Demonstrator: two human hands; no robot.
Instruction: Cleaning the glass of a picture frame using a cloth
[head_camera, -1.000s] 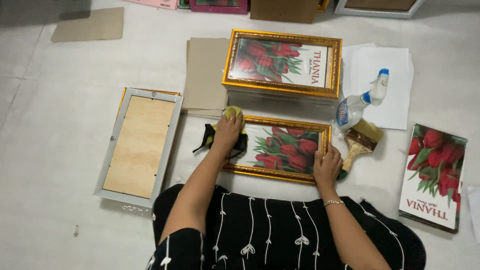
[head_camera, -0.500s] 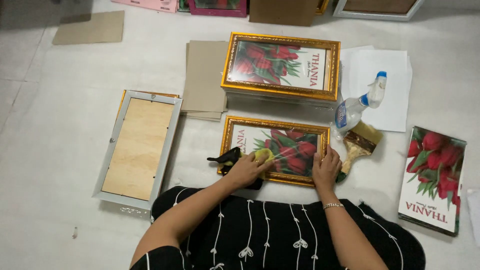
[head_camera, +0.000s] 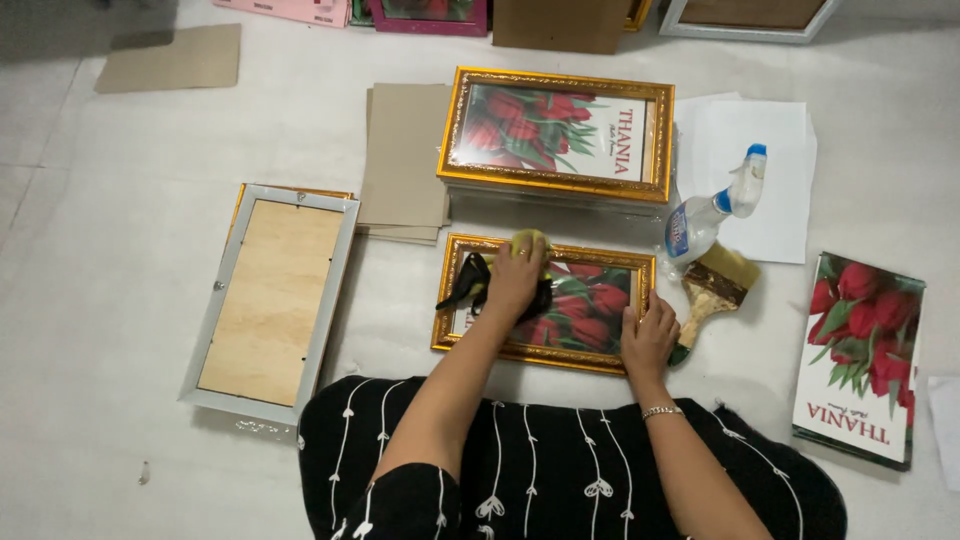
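Gold picture frame (head_camera: 545, 302) flat on the floor, directly below a stacked matching frame (head_camera: 557, 134). Left hand (head_camera: 517, 275) clenched on a yellow cloth (head_camera: 530, 243), pressed to the glass near the frame's upper edge. Right hand (head_camera: 648, 335) spread flat, gripping nothing, steadying the frame's right end. Wiping seemingly partway through. Spray bottle (head_camera: 708, 211) and brush (head_camera: 710, 292) just right of the frame.

Shiny gold frame (head_camera: 545, 357) with glossy glass, soft yellow cloth (head_camera: 530, 242) – matt wood backing (head_camera: 272, 300), plastic spray bottle (head_camera: 712, 212).
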